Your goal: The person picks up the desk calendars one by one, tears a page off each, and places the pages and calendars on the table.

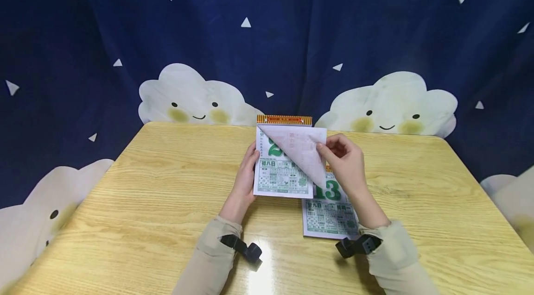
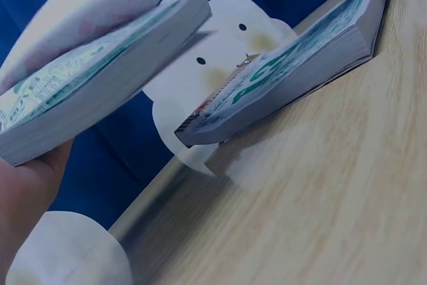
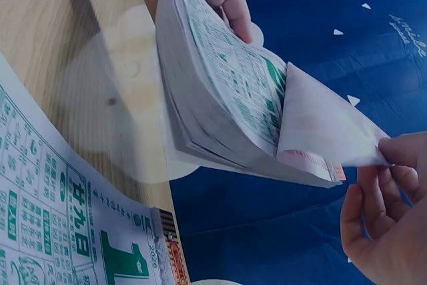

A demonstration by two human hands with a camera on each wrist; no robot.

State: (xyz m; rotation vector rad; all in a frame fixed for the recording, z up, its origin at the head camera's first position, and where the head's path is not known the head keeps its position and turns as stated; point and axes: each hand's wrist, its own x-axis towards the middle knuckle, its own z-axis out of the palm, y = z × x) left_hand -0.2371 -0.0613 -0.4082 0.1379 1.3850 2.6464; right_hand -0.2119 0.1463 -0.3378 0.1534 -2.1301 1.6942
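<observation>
A thick tear-off calendar with green print and a red-and-gold header is held up off the table by my left hand, which grips its left side; the thumb lies at the front edge. My right hand pinches the corner of the calendar's top page between thumb and fingers. That thin page is lifted and folded diagonally toward the upper right, its pale back with faint pink print showing. Beneath and to the right, a second calendar showing 13 lies on the table, partly covered by the first calendar and my right hand.
The wooden table spreads out on both sides of the hands. Behind it hangs a dark blue curtain with white triangles and smiling clouds. Each wrist wears a black strap with a small camera.
</observation>
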